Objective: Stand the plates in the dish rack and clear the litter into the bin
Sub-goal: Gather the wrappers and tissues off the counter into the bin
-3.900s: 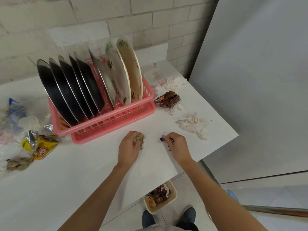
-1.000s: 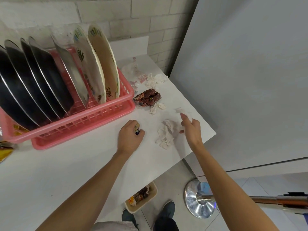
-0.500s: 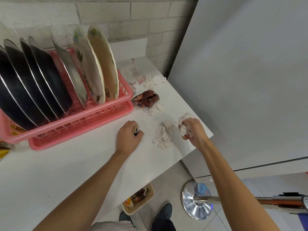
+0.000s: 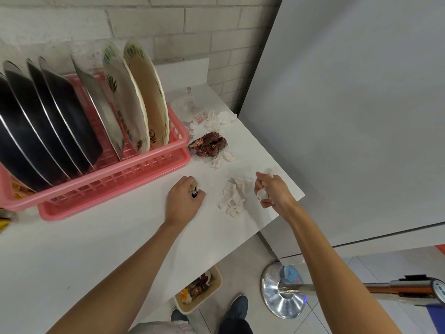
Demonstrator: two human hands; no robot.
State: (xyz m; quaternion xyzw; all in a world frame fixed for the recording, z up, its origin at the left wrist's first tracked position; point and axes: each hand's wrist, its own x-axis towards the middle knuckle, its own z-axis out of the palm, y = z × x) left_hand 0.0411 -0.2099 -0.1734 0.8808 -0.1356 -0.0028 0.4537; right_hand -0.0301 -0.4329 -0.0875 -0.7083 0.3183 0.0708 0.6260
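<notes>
My left hand (image 4: 184, 201): curled round small scraps (image 4: 194, 188). My right hand (image 4: 272, 191): clutching a tissue wad (image 4: 262, 194). Loose tissue (image 4: 234, 197) between them, on bench (image 4: 96, 237).

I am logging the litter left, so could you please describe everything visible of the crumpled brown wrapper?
The brown wrapper is a crumpled, glossy, foil-like packet, dark reddish-brown with orange and white print. It lies on the white table beside the pink dish rack, at its right front corner. A white tissue scrap lies against its near edge.
</notes>
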